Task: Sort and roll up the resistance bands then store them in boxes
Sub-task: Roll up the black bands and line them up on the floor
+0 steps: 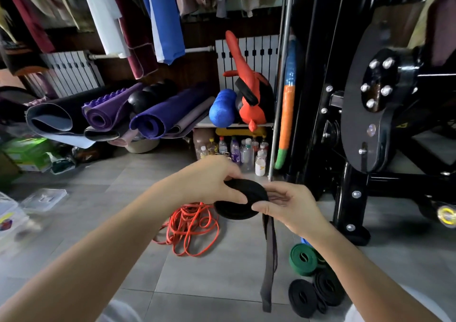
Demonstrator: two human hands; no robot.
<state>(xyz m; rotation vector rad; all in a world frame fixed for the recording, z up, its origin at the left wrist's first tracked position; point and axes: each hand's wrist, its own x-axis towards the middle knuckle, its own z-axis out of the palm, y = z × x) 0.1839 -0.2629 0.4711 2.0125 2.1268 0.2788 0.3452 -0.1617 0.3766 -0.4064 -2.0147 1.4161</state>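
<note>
Between both hands I hold a black resistance band (240, 199) wound into a thick coil above the floor. My left hand (212, 181) grips the coil from the left, fingers over its top and thumb below. My right hand (283, 204) pinches its right edge. The band's loose tail (269, 260) hangs straight down from the coil. A tangle of thin orange bands (191, 228) lies on the tiles below. Rolled bands sit on the floor at the lower right: a green roll (304, 258) and two black rolls (302, 297).
Clear plastic boxes (44, 198) stand on the floor at the left. Rolled yoga mats (148, 114), a blue foam roller (223, 111) and bottles (237, 149) line the back wall. A black exercise machine (370, 114) fills the right side.
</note>
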